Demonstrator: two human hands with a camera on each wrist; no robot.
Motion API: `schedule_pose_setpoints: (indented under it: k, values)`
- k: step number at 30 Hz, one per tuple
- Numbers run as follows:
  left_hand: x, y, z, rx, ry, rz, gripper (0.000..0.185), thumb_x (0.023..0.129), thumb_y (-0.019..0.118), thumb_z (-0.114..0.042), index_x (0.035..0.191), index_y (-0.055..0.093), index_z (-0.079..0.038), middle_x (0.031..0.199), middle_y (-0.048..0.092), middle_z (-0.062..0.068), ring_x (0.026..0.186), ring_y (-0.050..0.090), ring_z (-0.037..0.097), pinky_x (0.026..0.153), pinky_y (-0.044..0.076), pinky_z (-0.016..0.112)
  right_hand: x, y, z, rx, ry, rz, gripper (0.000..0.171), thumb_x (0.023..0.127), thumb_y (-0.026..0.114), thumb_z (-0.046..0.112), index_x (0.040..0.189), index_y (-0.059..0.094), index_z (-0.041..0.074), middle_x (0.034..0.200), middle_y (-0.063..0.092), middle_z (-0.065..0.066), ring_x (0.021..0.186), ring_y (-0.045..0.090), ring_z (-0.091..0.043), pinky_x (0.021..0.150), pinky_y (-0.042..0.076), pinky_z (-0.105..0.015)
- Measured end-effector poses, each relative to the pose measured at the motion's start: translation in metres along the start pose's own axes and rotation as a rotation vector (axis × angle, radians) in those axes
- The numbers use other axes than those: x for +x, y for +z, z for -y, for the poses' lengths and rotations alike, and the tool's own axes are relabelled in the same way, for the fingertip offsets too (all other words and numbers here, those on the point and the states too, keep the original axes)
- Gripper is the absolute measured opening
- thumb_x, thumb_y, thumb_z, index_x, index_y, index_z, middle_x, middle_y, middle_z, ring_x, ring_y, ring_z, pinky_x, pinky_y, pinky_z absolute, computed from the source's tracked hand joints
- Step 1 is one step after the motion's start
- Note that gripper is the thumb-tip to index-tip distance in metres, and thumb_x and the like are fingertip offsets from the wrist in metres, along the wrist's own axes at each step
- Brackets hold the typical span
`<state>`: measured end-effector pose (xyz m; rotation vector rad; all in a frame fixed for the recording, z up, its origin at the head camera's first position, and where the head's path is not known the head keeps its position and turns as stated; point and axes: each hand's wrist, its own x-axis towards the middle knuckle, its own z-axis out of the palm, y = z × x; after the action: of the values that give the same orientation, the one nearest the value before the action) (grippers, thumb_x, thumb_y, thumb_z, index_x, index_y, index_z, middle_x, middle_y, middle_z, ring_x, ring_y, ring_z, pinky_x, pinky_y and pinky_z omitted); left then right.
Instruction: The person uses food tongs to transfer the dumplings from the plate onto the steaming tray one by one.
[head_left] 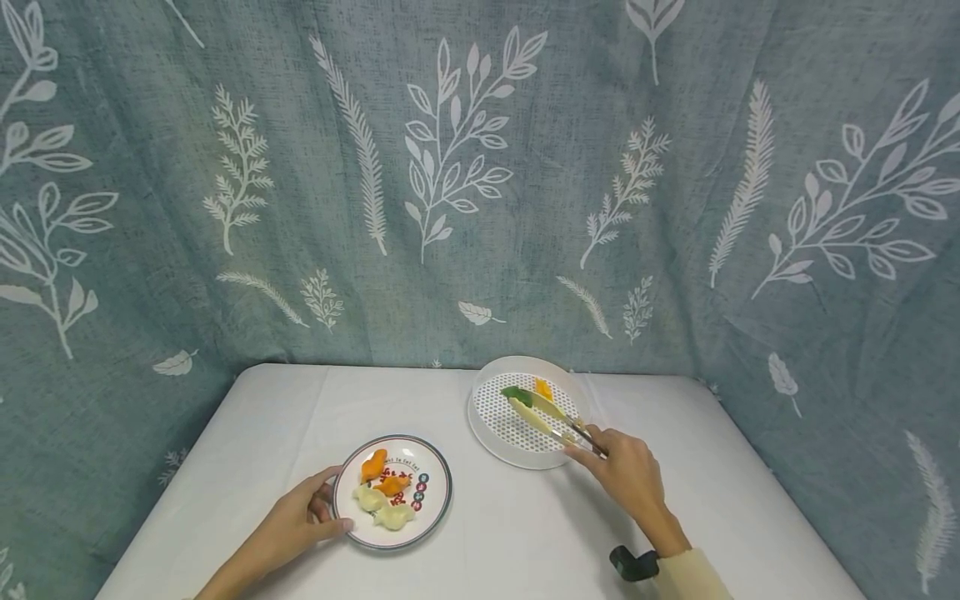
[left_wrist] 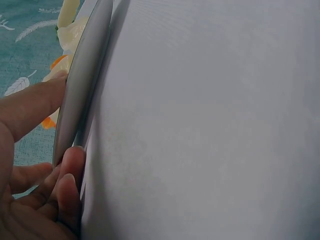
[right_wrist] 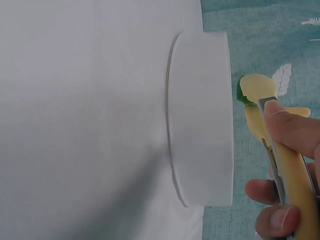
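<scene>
My left hand [head_left: 288, 517] grips the left edge of a white, dark-rimmed plate [head_left: 426, 523]. In the left wrist view its thumb lies over the rim and the fingertips are below. Two orange dumplings [head_left: 373, 465] and two pale dumplings [head_left: 394, 517] sit on the plate. My right hand [head_left: 630, 479] holds metal tongs with pale yellow tips [head_left: 551, 407]. Between those tips is a green piece [head_left: 517, 395], partly hidden, over a round white steamer tray [head_left: 517, 456] with a perforated floor. A yellow-orange piece [head_left: 543, 388] shows inside the tray behind the tongs.
A white cloth covers the table [head_left: 300, 408], and the tray stands near its back edge. Behind and to both sides hangs a blue-green curtain [head_left: 525, 292] with white leaf prints. A black band [head_left: 633, 564] is at my right wrist.
</scene>
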<state>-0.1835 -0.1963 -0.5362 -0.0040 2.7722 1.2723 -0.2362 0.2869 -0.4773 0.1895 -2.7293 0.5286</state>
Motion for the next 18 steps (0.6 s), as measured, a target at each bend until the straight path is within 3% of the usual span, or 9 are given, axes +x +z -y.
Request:
schedule_pose_setpoints:
  k: [6,13,18]
  values:
    - [0.001,-0.001,0.000,0.005,-0.010,0.006,0.097,0.070,0.094,-0.039,0.150,0.049,-0.006,0.099,0.062,-0.002,0.077,0.052,0.015,0.063,0.045,0.027,0.009,0.004,-0.009,-0.013,0.024,-0.003,0.067,0.084,0.081,0.054,0.128,0.072,0.005,0.067,0.051,0.003,0.059,0.042,-0.015,0.049,0.033,-0.031]
    - [0.000,-0.001,0.000,-0.021,-0.001,-0.002,0.097,0.070,0.095,-0.038,0.149,0.050,-0.005,0.101,0.062,-0.002,0.077,0.052,0.015,0.063,0.047,0.027,0.020,0.008,-0.013,-0.015,0.069,0.019,0.063,0.086,0.081,0.049,0.130,0.072,0.006,0.067,0.047,0.000,0.060,0.042,-0.019,0.050,0.032,-0.033]
    - [0.000,-0.001,-0.001,-0.027,0.002,-0.004,0.097,0.069,0.095,-0.038,0.149,0.050,-0.006,0.100,0.062,-0.002,0.077,0.052,0.015,0.062,0.046,0.026,0.027,0.011,-0.013,-0.023,0.095,0.047,0.065,0.086,0.080,0.052,0.131,0.071,0.006,0.075,0.060,-0.002,0.064,0.045,-0.020,0.052,0.034,-0.034]
